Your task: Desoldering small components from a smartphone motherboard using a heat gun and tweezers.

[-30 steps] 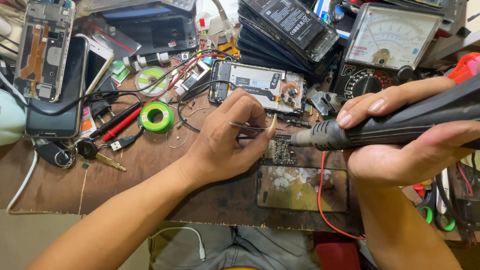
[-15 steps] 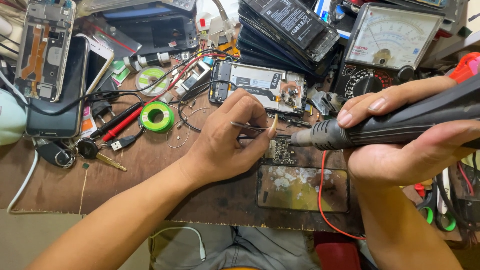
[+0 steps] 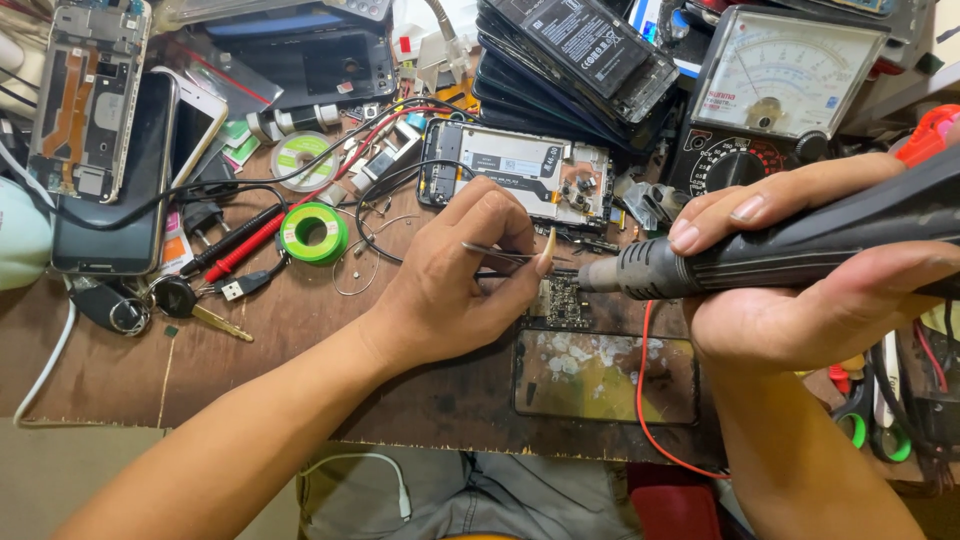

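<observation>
Head view is looking down on a crowded brown workbench (image 3: 110,370), and nothing on it is acting as a true container; the nearest thing to one is an opened phone frame (image 3: 88,95) lying at the far left with its orange ribbon cables showing inside. Beside it a dark phone (image 3: 115,180) is lying screen up, with a key (image 3: 200,305) and a small plug sitting just below. A green spool of wire (image 3: 312,232) is resting near red and black probe leads (image 3: 250,240).

Toward the middle, the left hand (image 3: 455,280) is pinching thin metal tweezers (image 3: 500,252) between thumb and fingers, their tip reaching to a small circuit board (image 3: 565,300) lying on the bench between the two hands. Behind the knuckles an open phone body (image 3: 520,180) is showing its inner parts. Below the board a cracked glass panel (image 3: 600,375) is lying flat, with a red wire crossing its right side.

The right hand (image 3: 800,290) is gripping a black hot-air tool (image 3: 780,250), its metal nozzle pointing left, close to the board. A stack of dark phones (image 3: 580,60) and an analogue meter (image 3: 780,90) are standing behind.

The tool's rear end is running off the right edge, and green-handled scissors (image 3: 855,425) are mostly hidden under the right wrist. Whether the tweezers are touching the board is hard to tell.
</observation>
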